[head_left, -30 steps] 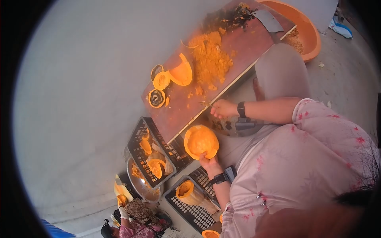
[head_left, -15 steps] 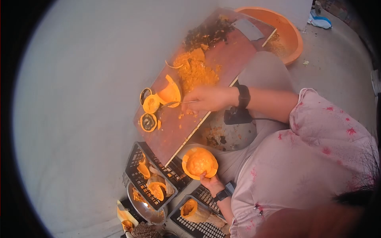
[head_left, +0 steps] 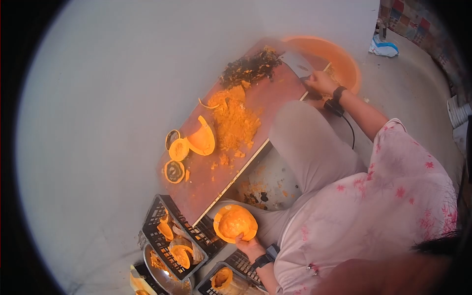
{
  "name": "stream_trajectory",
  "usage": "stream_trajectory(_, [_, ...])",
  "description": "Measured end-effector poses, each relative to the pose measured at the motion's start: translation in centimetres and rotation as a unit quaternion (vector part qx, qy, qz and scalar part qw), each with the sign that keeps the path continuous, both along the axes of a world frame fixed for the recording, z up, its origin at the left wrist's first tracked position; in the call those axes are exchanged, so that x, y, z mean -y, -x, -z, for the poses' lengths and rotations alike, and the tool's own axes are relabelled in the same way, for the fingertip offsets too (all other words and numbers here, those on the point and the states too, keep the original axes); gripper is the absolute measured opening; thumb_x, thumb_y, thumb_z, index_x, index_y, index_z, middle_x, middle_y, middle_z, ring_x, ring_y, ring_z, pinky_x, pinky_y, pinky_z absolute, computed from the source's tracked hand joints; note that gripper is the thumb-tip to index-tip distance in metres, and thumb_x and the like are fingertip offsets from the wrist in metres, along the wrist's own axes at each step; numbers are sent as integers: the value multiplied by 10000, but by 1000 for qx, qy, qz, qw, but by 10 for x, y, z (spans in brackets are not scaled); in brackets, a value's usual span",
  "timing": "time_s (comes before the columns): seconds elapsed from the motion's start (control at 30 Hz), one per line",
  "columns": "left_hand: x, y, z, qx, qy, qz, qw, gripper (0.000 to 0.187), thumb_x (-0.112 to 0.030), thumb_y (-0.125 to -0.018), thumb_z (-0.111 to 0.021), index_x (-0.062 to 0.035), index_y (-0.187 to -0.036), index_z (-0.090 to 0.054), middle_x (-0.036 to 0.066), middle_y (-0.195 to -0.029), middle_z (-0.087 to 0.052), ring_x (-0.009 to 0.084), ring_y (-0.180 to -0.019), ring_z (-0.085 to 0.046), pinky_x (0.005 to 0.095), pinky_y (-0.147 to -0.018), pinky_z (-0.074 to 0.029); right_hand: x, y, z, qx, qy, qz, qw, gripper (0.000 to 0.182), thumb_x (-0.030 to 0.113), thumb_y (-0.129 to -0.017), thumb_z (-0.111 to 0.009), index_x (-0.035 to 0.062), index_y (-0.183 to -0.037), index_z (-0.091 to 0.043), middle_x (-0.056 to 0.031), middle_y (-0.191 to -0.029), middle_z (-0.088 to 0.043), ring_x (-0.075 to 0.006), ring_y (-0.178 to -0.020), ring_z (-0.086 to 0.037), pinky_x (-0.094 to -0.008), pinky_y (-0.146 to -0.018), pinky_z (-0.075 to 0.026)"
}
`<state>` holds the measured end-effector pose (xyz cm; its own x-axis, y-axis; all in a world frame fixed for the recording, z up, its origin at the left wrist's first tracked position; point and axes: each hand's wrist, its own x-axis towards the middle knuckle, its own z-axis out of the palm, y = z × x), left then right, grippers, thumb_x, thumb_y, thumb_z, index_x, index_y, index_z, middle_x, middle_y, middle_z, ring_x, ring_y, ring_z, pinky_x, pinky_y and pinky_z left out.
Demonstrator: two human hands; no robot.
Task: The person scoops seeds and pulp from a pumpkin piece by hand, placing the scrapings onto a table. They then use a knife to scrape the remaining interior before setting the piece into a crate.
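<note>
My left hand (head_left: 249,246) holds a hollowed round orange pumpkin piece (head_left: 235,223) by its rim, over my lap. At the far end of the dark red board (head_left: 280,98), my right hand (head_left: 322,84) is closed beside a wide metal blade (head_left: 296,63); what its fingers hold is unclear. Orange pumpkin pulp (head_left: 236,118) is heaped mid-board, with a dark pile of scraps (head_left: 250,66) beyond it. A curved pumpkin piece (head_left: 202,139) and small round cut pieces (head_left: 174,171) lie toward the near end.
An orange basin (head_left: 344,59) stands past the board's far end. Black crates (head_left: 160,199) with pumpkin pieces and a metal bowl (head_left: 187,287) are at the lower left. A black object with a cord (head_left: 334,107) hangs near my right wrist. Scraps (head_left: 255,191) litter the floor under the board.
My right hand has moved from the pumpkin pieces to the blade at the board's far end. The thin metal tool it held is no longer visible. My left hand still holds the pumpkin piece.
</note>
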<state>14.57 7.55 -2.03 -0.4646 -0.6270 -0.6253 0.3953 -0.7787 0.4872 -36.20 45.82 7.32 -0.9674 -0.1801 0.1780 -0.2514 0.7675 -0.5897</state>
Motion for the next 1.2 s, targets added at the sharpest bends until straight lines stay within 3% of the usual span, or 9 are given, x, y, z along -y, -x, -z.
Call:
stream_trajectory(0.13, [0, 3, 2, -1, 1, -17, 1000, 647, 25, -663, -506, -45, -1304, -460, 163, -1276, -547, 372, -1180, -528, 540, -1019, -421, 24, 8, 40, -55, -153, 19, 986, 450, 395, -764, -705, 15, -953, -554, -217, -904, -658, -378, -834, -646, -438, -744, -515])
stream_trajectory(0.37, [-5, 8, 3, -1, 23, -46, 999, 635, 34, -677, -495, -47, -1305, -452, 157, -1278, -535, 366, -1196, -510, 547, -1015, -418, 31, 18, 21, 33, -198, 20, 979, 529, 341, -764, -691, -27, -1077, -477, -275, -1034, -646, -404, -996, -630, -460, -812, -512])
stream_trajectory(0.47, [-8, 10, -6, -1, 20, -49, 999, 630, 40, -672, -494, -38, -1296, -454, 155, -1271, -533, 366, -1197, -507, 533, -1016, -422, 8, 50, 47, -69, -150, -13, 986, 523, 308, -776, -683, -34, -1117, -481, -208, -935, -677, -354, -853, -674, -428, -744, -534])
stream_trajectory(0.57, [-4, 7, 2, -27, 19, -43, 999, 626, 39, -671, -494, -38, -1291, -456, 153, -1265, -534, 364, -1195, -506, 523, -1014, -427, 5, 50, 7, 57, 81, -28, 995, 431, 260, -839, -637, -8, -1151, -510, -112, -850, -660, -214, -711, -655, -345, -675, -540])
stream_trajectory(0.63, [-4, 7, 4, -47, 14, -45, 998, 624, 39, -671, -493, -38, -1289, -457, 151, -1261, -535, 363, -1192, -507, 516, -1013, -430, -17, 80, -6, 251, 289, -96, 919, 342, 192, -898, -590, 13, -1182, -522, -27, -782, -607, -91, -634, -580, -245, -609, -515])
stream_trajectory(0.67, [-4, 6, 4, -47, 14, -49, 998, 622, 39, -672, -492, -38, -1287, -457, 150, -1258, -536, 361, -1190, -508, 514, -1012, -431, -17, 74, -20, 234, 316, -121, 911, 314, 184, -911, -577, 17, -1172, -524, -27, -792, -607, -85, -645, -581, -232, -603, -511])
stream_trajectory(0.83, [-9, 10, -7, -51, 11, -50, 997, 615, 39, -672, -490, -41, -1281, -462, 147, -1252, -539, 358, -1186, -509, 504, -1009, -436, 15, -12, -98, 143, 449, -188, 862, 272, 159, -935, -559, 20, -1163, -511, -30, -847, -593, -71, -691, -571, -195, -592, -499])
stream_trajectory(0.93, [-8, 11, 2, -52, 15, -64, 996, 616, 33, -674, -491, -48, -1283, -462, 144, -1253, -540, 354, -1188, -508, 506, -1007, -437, 68, -104, -154, 182, 551, -271, 768, 312, 143, -917, -574, 19, -1189, -485, -38, -871, -578, -71, -706, -560, -190, -596, -493])
stream_trajectory(1.2, [-12, 4, 4, -64, 25, -59, 996, 624, 21, -685, -487, -47, -1304, -439, 145, -1281, -513, 358, -1207, -485, 509, -1026, -413, 237, -253, -111, 375, 344, -465, 724, 420, 38, -813, -570, -2, -1222, -480, -24, -785, -563, -87, -612, -548, -236, -580, -468])
